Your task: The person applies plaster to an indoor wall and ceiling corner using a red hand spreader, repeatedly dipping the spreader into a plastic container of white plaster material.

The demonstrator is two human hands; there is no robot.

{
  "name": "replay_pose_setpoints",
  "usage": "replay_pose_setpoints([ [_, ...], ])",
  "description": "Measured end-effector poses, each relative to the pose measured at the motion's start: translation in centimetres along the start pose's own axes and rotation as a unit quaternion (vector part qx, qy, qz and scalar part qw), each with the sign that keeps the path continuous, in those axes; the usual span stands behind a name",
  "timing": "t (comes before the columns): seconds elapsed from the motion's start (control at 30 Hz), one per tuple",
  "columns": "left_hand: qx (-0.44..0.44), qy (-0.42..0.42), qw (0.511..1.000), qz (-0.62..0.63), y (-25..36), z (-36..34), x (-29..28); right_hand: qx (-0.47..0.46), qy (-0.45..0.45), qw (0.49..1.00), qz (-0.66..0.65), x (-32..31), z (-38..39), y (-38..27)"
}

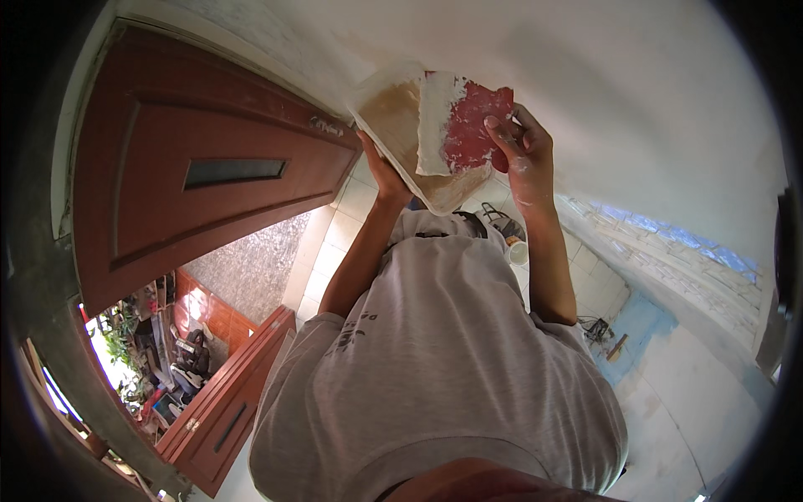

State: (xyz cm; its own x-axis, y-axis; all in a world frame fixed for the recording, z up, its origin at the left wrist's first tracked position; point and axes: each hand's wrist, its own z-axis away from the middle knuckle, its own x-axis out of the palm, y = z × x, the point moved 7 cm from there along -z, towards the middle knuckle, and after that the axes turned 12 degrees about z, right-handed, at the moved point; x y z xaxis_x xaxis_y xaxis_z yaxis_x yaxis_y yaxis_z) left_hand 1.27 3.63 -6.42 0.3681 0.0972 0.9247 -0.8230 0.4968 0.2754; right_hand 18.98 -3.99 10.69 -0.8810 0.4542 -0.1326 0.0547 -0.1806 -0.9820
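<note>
In the head view, two bare hands are up near the top, each holding one thing. The left hand [383, 173] supports one pale, shallow, paste-smeared tray [393, 113] from its left side, fingers along the outer wall. The right hand [527, 153] grips one flat, red, four-sided spreader [477, 125] at its right edge, thumb on the near face. A single broad band of off-white paste [433, 125] coats the spreader's left side, and smaller flecks dot the red. The spreader lies across the tray's right part as seen here; whether the two touch, I cannot tell. White specks mark the right hand and wrist.

Below the hands is one light grey short-sleeved shirt [452, 335] on the person. Two reddish-brown panelled doors are at the left: one large door [150, 201] with one narrow dark pane [234, 171], and one lower door [251, 402] with one dark slot. Between them shows a jumble of items [180, 360] and some green plants [125, 343], too crowded to count. One small pale round container [518, 253] sits on the light floor tiles [343, 230], and one blue patch [644, 322] shows at lower right.
</note>
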Motion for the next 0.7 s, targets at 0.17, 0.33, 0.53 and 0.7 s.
replay_pose_setpoints([
  [0.17,-0.025,-0.041,0.999,0.019,-0.8,-0.5,1.5,0.097,-0.023,0.957,-0.274,0.2,0.0,0.6],
  [0.33,-0.07,-0.034,0.993,0.084,-0.9,-0.7,0.9,0.132,-0.088,0.87,-0.466,1.3,0.0,0.0],
  [0.53,0.016,0.017,0.996,0.091,0.8,-1.7,3.1,0.022,-0.144,0.905,-0.4,2.5,-3.5,-8.4],
  [0.7,0.12,-0.084,0.982,0.118,4.4,-5.8,10.0,-0.242,-0.198,0.925,-0.217,2.6,-8.1,-24.2],
])
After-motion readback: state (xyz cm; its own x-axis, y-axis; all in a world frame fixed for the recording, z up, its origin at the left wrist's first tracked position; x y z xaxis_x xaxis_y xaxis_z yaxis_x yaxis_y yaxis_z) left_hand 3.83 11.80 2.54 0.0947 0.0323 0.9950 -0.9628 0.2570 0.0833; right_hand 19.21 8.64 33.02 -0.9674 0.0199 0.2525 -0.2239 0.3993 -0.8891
